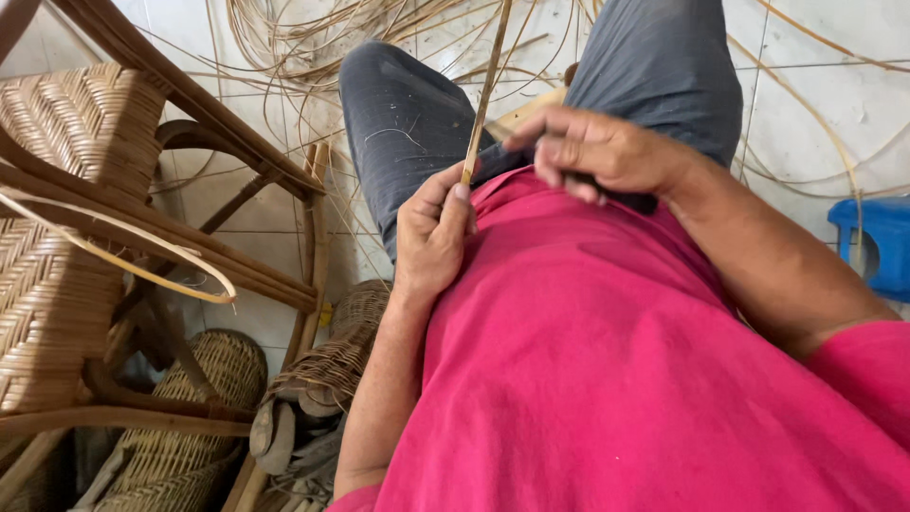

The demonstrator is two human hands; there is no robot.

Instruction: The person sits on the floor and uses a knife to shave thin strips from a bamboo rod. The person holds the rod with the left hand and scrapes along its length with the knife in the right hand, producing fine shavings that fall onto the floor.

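My left hand (431,232) pinches the lower end of a thin rattan strip (485,90) between thumb and fingers, close to my red shirt (588,379). The strip runs up and away over my grey trousers (408,114). My right hand (592,152) is closed around a dark tool handle (626,197), right beside the strip's lower end. Which kind of tool it is stays hidden by the fingers.
A woven rattan chair (76,237) with a loose cane strip (123,248) stands at the left. Wicker baskets (204,408) lie below it. Loose cane strands (313,47) cover the tiled floor ahead. A blue plastic stool (877,242) sits at the right edge.
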